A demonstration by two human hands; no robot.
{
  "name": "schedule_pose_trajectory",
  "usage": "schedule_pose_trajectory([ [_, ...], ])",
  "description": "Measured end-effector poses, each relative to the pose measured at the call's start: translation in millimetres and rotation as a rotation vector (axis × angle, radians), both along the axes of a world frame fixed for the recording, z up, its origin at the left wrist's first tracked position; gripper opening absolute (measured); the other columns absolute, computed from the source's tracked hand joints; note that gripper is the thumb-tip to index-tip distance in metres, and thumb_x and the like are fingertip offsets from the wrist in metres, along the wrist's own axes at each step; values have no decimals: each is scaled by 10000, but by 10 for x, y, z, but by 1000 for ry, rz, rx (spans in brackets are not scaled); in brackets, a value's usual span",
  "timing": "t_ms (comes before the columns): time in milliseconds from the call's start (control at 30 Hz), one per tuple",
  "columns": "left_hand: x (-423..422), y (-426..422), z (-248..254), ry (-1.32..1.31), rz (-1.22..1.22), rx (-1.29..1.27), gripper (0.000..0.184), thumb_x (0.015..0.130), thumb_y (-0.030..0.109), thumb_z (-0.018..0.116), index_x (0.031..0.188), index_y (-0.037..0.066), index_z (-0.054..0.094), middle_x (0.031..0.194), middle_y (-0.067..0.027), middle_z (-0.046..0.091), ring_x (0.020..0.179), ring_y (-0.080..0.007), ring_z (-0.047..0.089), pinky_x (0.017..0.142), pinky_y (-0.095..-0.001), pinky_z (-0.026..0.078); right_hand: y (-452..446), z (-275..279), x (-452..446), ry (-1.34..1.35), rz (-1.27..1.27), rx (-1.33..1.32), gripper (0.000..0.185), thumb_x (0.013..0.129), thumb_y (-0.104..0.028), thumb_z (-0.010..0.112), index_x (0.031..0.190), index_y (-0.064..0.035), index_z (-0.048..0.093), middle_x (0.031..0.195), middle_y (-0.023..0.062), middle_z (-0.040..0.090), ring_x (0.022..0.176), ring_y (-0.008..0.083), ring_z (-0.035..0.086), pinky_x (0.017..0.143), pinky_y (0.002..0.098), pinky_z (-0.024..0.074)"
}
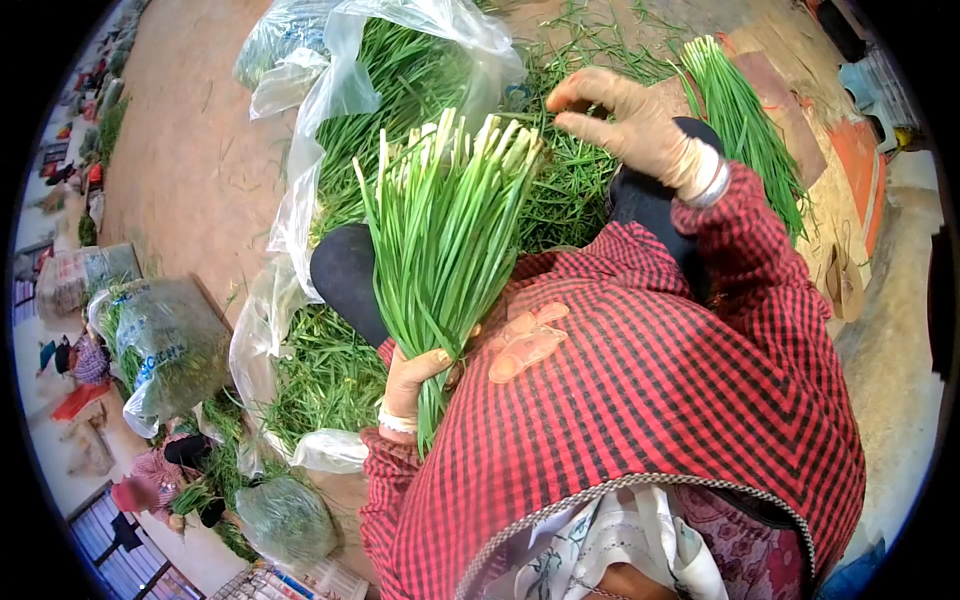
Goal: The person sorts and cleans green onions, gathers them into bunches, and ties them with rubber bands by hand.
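Observation:
My left hand [418, 385], in a pale glove, is wrapped round the lower leafy part of a large bunch of green stalks [440, 240]. The bunch's white cut ends point up and away from me. To its right, my right hand [615, 115], also gloved, is raised with thumb and fingers apart and nothing between them; its fingertips look stained orange. A second bunch of stalks [740, 120] lies on the ground beyond my right wrist. Loose greens [570, 200] cover the ground between my knees.
An open clear plastic bag [305, 170] of greens lies ahead and left. Filled bags [170, 340] stand farther left, near a seated person [160, 480] handling greens. Brown cardboard [785, 110] and an orange sheet [855, 165] lie at the right.

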State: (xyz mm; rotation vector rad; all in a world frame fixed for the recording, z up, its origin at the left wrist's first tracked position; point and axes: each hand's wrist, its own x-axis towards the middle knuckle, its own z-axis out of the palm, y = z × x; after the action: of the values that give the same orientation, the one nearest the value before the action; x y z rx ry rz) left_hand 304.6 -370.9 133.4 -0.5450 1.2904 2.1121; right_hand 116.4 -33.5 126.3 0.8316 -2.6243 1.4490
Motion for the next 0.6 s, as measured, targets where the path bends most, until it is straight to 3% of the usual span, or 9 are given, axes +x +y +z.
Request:
schedule_pose_trajectory([
  [33, 2, 8, 17, -7, 14, 28, 524, 755, 92, 684, 1248, -21, 546, 1113, -191, 664, 706, -133, 619, 559, -221, 460, -92, -56, 49, -20, -54, -78, 194, 884, -196, 694, 977, -34, 645, 914, 1, 597, 795, 80, 568, 750, 238, 491],
  [100, 30, 22, 19, -16, 30, 8, 532, 751, 88, 681, 1253, -21, 542, 1108, -191, 665, 644, -115, 590, 535, -212, 449, -179, 63, 140, -608, -131, -220, 207, 886, -239, 702, 938, -46, 647, 792, -28, 586, 652, 53, 541, 596, 212, 477],
  [167, 63, 29, -1, 12, 34, -24, 555, 743, 131, 661, 1253, -54, 545, 1147, -196, 653, 735, -138, 630, 616, -236, 503, -375, -81, 244, -613, -160, -278, 261, 874, -306, 710, 867, -52, 653, 651, -30, 537, 550, 44, 487, 483, 211, 426],
  [200, 82, 52, -11, 17, 58, -52, 548, 756, 118, 650, 1264, -55, 534, 1153, -197, 648, 916, -200, 662, 786, -281, 532, -465, -75, 303, -654, -154, -330, 286, 859, -310, 726, 836, -39, 638, 672, -21, 550, 560, 52, 493, 486, 211, 431],
  [233, 89, 58, -32, 16, 56, -54, 548, 756, 118, 650, 1264, -55, 534, 1153, -197, 648, 916, -200, 662, 786, -281, 532, -544, -117, 351, -666, -146, -371, 290, 850, -305, 736, 863, -37, 626, 679, -9, 556, 560, 63, 498, 493, 223, 443],
  [333, 113, 82, -74, 127, 48, -132, 534, 766, 56, 660, 1272, -50, 528, 1157, -189, 645, 1081, -267, 629, 967, -368, 478, -717, -203, 429, -683, -150, -287, 319, 839, -301, 738, 939, -36, 592, 687, 22, 570, 572, 97, 543, 507, 257, 467],
  [500, 166, 100, -127, 152, 68, -174, 532, 767, 42, 711, 1264, -29, 536, 1147, -180, 649, 1073, -278, 629, 959, -392, 481, -798, -147, 286, -661, -129, -92, 305, 864, -307, 692, 887, -27, 572, 684, 37, 579, 543, 119, 563, 502, 268, 476],
  [567, 161, 106, -111, 153, 87, -141, 431, 800, 36, 714, 1210, -3, 590, 1125, -119, 669, 1012, -186, 638, 892, -306, 502, -816, -306, 204, -864, -88, -286, 326, 849, -311, 699, 870, -15, 565, 676, 46, 579, 522, 126, 566, 491, 274, 477],
  [600, 161, 110, -113, 155, 89, -139, 431, 800, 36, 714, 1210, -3, 590, 1125, -119, 669, 1012, -186, 638, 892, -306, 502, -856, -298, 222, -811, -118, -323, 304, 832, -273, 698, 843, -6, 553, 663, 52, 576, 505, 132, 565, 477, 282, 475],
])
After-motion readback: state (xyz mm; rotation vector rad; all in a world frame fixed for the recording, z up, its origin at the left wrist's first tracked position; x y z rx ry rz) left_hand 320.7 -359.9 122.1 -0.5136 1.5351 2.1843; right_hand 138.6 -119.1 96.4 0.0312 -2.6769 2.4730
